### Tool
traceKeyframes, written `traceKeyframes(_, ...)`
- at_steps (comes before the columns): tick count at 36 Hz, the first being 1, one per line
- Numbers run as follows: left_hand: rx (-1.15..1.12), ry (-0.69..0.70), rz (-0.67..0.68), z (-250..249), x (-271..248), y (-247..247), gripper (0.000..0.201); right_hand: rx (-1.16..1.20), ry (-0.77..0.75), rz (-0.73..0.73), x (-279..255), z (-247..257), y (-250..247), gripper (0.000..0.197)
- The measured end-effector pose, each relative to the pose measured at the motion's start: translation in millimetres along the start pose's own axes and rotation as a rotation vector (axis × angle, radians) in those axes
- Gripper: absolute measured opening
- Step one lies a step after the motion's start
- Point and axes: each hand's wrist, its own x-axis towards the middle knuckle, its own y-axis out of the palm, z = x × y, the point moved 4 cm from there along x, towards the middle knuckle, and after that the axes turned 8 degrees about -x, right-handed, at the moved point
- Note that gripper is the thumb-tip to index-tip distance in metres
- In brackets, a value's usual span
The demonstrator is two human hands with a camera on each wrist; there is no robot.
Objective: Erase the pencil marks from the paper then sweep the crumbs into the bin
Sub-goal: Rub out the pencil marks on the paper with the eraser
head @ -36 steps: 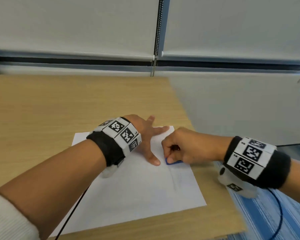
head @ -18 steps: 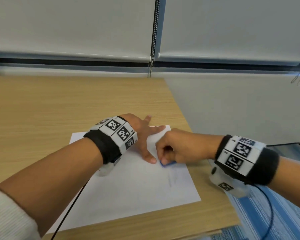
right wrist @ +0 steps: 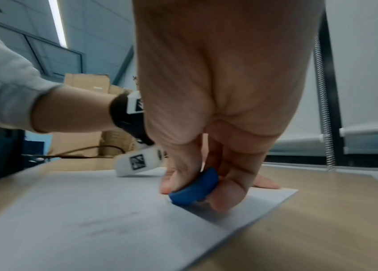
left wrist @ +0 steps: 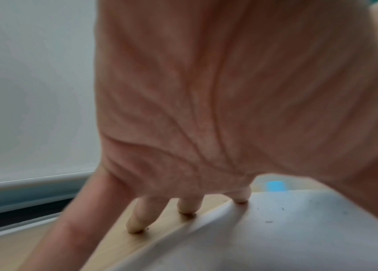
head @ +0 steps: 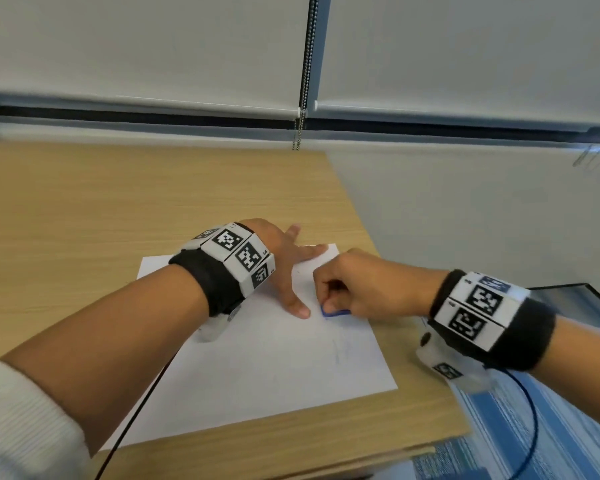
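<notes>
A white sheet of paper (head: 257,368) lies on the wooden desk (head: 84,202) near its right front corner. Faint grey pencil marks (head: 338,351) run down its right part. My left hand (head: 284,268) lies flat with spread fingers on the paper's far edge, holding it down; the fingertips (left wrist: 186,207) touch desk and paper. My right hand (head: 347,289) pinches a blue eraser (head: 333,312) between thumb and fingers and presses it on the paper just right of the left thumb. The eraser (right wrist: 194,188) touches the sheet (right wrist: 90,220). A few dark crumbs (left wrist: 269,221) lie on the paper.
The desk's right edge (head: 413,323) runs close to my right wrist, with blue striped carpet (head: 551,427) below. A dark glass-like rim (head: 589,296) shows at the right. Roller blinds with a bead chain (head: 303,81) hang behind. Cardboard boxes (right wrist: 85,86) stand far off.
The right hand with the eraser has shifted slightly back and forth on the paper beside the left thumb. The left hand stays pressed in place.
</notes>
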Motion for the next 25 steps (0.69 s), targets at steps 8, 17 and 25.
traceKeyframes(8,0.003,-0.014,-0.032,-2,-6,-1,0.123,0.059,0.029,-0.044,-9,-9,9,0.005)
traceKeyframes(17,-0.003,0.139,-0.027,-22,-28,20,0.113,0.06,0.02,0.041,-1,-10,2,0.006)
traceKeyframes(25,-0.046,0.084,0.01,-18,-23,22,0.127,0.037,0.046,-0.135,13,-24,-11,0.002)
